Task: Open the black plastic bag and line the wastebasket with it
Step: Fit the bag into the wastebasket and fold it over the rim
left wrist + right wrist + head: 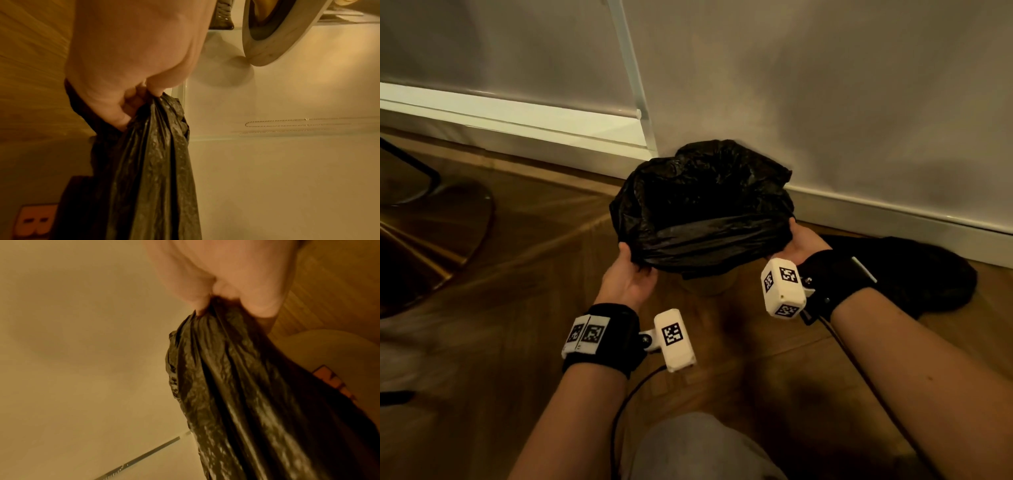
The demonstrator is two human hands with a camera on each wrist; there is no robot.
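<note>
The black plastic bag (702, 205) is spread open over the top of the wastebasket (707, 286), of which only a tan strip shows below the bag's near edge. My left hand (631, 270) grips the bag's left edge; the left wrist view shows my fingers (123, 112) curled into the bunched plastic (152, 162). On the other side, my right hand (799, 245) grips the bag's right edge. From the right wrist, its fingertips (261, 308) pinch gathered plastic (236, 386), with the pale wastebasket wall (320, 350) beside it.
The wastebasket stands on a wooden floor (534, 274) close to a white wall and baseboard (893, 212). A dark shoe or cloth (914, 274) lies to the right. A chair base (431, 219) sits at left. My knee (698, 448) is at the bottom.
</note>
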